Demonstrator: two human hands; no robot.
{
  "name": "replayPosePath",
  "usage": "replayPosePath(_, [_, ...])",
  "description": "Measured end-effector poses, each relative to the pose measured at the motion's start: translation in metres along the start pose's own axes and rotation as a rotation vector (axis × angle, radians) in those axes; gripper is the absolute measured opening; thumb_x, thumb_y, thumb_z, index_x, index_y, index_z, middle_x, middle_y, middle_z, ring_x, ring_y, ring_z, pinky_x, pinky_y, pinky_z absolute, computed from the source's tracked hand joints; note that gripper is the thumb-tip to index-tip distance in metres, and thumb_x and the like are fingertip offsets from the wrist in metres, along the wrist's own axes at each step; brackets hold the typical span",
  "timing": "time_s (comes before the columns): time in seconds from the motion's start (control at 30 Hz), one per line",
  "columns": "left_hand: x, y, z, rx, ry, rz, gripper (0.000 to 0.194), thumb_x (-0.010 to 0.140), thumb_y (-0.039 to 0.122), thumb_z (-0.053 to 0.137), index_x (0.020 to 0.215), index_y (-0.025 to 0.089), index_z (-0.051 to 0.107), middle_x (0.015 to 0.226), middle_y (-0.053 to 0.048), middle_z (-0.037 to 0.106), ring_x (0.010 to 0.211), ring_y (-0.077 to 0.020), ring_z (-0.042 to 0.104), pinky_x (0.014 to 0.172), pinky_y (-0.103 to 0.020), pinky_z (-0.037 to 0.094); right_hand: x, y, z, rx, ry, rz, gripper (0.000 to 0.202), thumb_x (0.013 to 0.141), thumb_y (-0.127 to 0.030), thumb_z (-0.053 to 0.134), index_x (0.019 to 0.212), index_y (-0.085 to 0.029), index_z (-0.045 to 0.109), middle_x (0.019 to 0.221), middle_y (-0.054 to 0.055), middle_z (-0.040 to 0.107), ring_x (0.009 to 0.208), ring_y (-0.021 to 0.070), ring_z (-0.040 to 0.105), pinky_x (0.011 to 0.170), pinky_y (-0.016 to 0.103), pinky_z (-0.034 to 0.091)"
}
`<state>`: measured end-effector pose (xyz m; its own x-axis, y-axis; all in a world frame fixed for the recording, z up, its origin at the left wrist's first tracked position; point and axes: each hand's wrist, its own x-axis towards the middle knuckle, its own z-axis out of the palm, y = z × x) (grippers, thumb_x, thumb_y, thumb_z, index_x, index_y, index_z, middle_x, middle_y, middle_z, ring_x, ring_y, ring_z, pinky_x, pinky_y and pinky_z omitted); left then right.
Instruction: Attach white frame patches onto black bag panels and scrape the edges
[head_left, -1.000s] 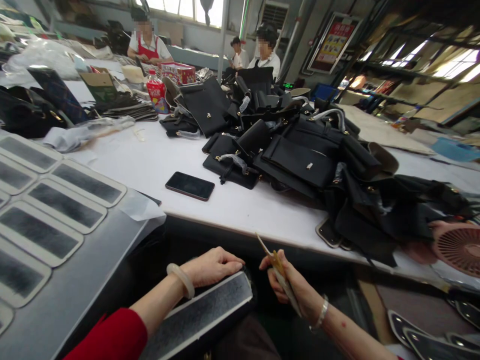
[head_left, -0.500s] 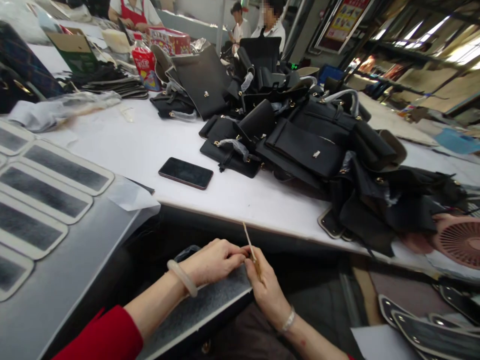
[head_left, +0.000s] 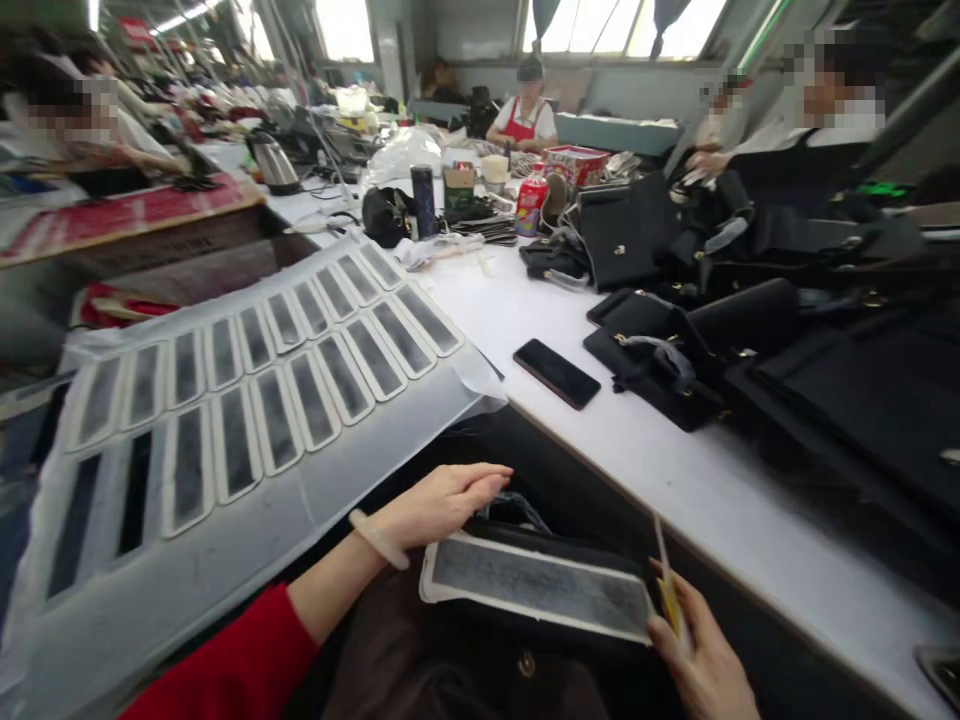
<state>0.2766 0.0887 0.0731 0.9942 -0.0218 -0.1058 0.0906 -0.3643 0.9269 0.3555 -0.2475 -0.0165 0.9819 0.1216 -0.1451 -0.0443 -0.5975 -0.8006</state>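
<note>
We see the left hand [head_left: 442,500], with a pale bangle [head_left: 379,540] at its wrist and a red sleeve [head_left: 232,665] behind, lying open with fingers extended and loosely together; it grips nothing and sits just above the far left corner of a flat rectangular panel with a grey centre and a white border [head_left: 540,587], though we cannot tell whether the fingertips touch it. The panel lies low in front of us on a dark item in the lap, below the near edge of the white worktable [head_left: 675,470]. The right hand [head_left: 701,665] is closed around a thin yellowish stick-like tool [head_left: 666,580], whose tip rises beside the panel's right end; the hand is partly cut off by the lower frame edge, so its thumb is hard to make out. To the left, a translucent sheet [head_left: 247,520] carries rows of similar white-bordered grey panels [head_left: 300,370]. On the table lie a black smartphone [head_left: 556,372] and a heap of black leather bags [head_left: 750,330], cropped at the right. Other people seated beyond are blurred.
</note>
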Motion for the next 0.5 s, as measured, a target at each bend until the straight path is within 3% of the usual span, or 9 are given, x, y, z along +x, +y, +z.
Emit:
replayPosePath(0.1, [-0.056,-0.037,-0.001,-0.452,0.233,-0.153,0.053,0.097,0.052,0.035,0.133,0.017,0.054,0.132,-0.009,0.061,0.125,-0.0227,0.052,0.112,-0.038,0.032,0.009,0.004,-0.004,0.008,-0.026,-0.057,0.068,0.068,-0.077,0.055,0.112,-0.025,0.062,0.115,0.008,0.068,0.114,0.0370,0.058,0.093,0.043,0.051])
replayPosePath(0.17, [-0.075,-0.059,0.019,-0.696,0.218,-0.169,0.059,0.095,0.057,0.036,0.131,0.014,0.054,0.131,-0.013,0.060,0.122,-0.0258,0.055,0.107,-0.041,0.038,0.012,0.001,-0.002,0.008,-0.047,-0.062,0.062,0.079,-0.075,0.043,0.113,-0.026,0.062,0.119,0.007,0.066,0.117,0.0352,0.056,0.097,0.042,0.049])
replayPosePath(0.23, [-0.081,-0.074,0.044,-0.812,0.264,-0.120,0.056,0.095,0.056,0.042,0.134,0.016,0.051,0.131,-0.012,0.059,0.119,-0.0251,0.056,0.107,-0.040,0.038,0.013,-0.004,0.001,-0.027,-0.062,-0.025,0.066,0.080,-0.077,0.037,0.116,-0.026,0.058,0.122,0.008,0.065,0.121,0.0351,0.054,0.099,0.044,0.045])
replayPosePath(0.33, [-0.079,-0.080,0.070,-0.970,0.328,-0.089,0.050,0.096,0.051,0.042,0.136,0.021,0.048,0.130,-0.010,0.059,0.113,-0.0235,0.058,0.106,-0.040,0.037,0.015,-0.008,-0.001,-0.127,-0.112,0.061,0.083,0.069,-0.085,0.041,0.123,-0.023,0.052,0.123,0.011,0.064,0.122,0.0377,0.052,0.097,0.046,0.044])
replayPosePath(0.5, [-0.080,-0.078,0.073,-1.164,0.323,-0.118,0.055,0.093,0.051,0.049,0.139,0.020,0.045,0.128,-0.011,0.060,0.118,-0.0255,0.054,0.105,-0.039,0.036,0.017,-0.001,-0.008,-0.203,-0.171,0.100,0.092,0.067,-0.088,0.041,0.131,-0.022,0.046,0.127,0.012,0.062,0.122,0.0372,0.052,0.099,0.043,0.042])
